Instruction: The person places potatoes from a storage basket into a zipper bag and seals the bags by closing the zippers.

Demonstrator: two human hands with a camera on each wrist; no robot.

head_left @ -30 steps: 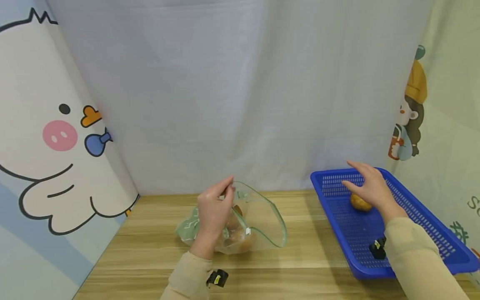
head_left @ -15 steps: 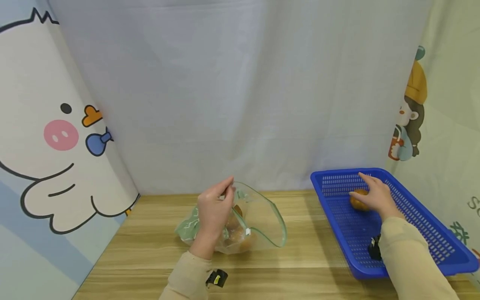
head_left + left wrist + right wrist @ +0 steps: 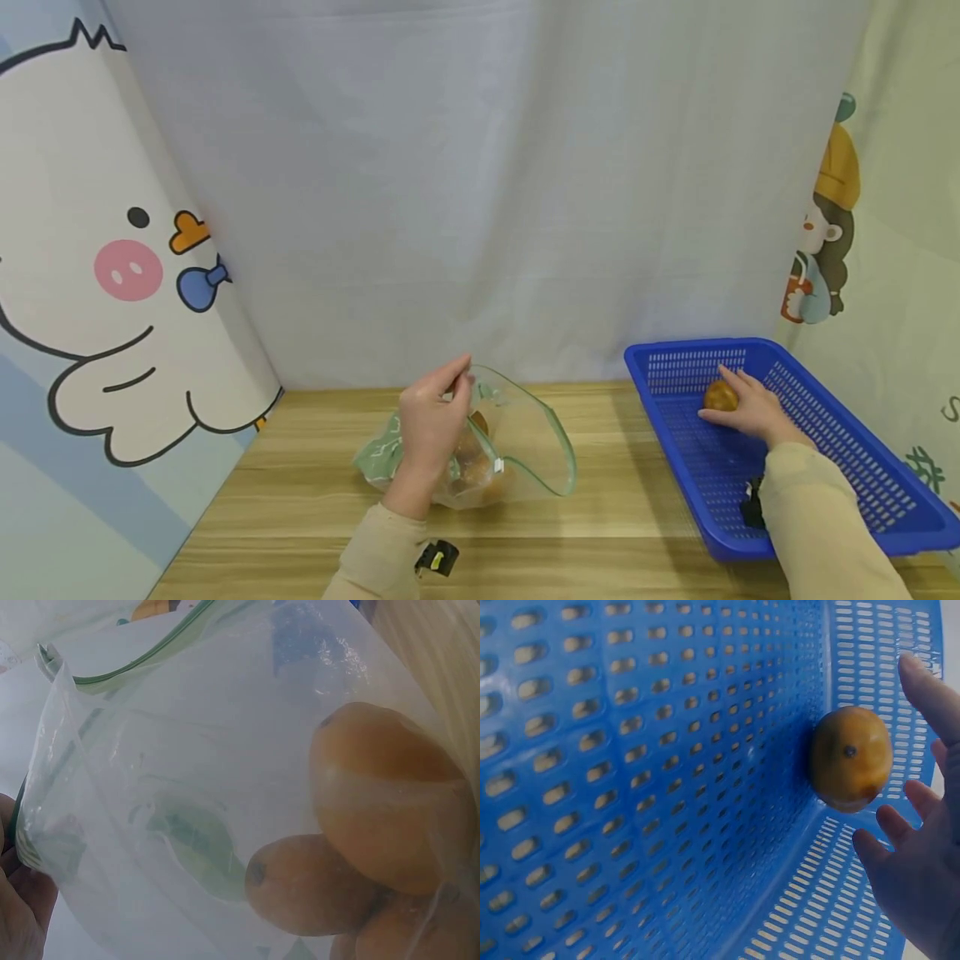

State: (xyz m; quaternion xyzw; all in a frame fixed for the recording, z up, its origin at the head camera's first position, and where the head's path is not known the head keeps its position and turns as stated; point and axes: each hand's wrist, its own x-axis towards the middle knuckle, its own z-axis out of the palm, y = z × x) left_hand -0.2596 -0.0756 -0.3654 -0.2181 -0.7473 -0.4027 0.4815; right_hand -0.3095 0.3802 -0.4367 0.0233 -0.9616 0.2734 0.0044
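Note:
My left hand (image 3: 432, 414) pinches the rim of a clear zip bag (image 3: 528, 433) with green edging and a white slider. The bag lies on its side with its mouth spread towards the right. Several orange-yellow mangoes (image 3: 390, 796) show through its film in the left wrist view. Inside a blue basket (image 3: 678, 454), my right hand (image 3: 755, 407) is beside a lone mango (image 3: 721, 396), fingers and thumb spread. In the right wrist view this mango (image 3: 851, 759) sits near a basket corner, and a gap shows between it and the fingers.
The basket stands at the right of the wooden table (image 3: 555, 533), against a printed wall sheet. A pale curtain (image 3: 487, 192) hangs behind the table. At the left is a cloth printed with a cartoon bird (image 3: 67, 275).
My right hand has lowered into the basket and come down beside the mango, with its fingers still spread. The left hand and the bag have stayed in place.

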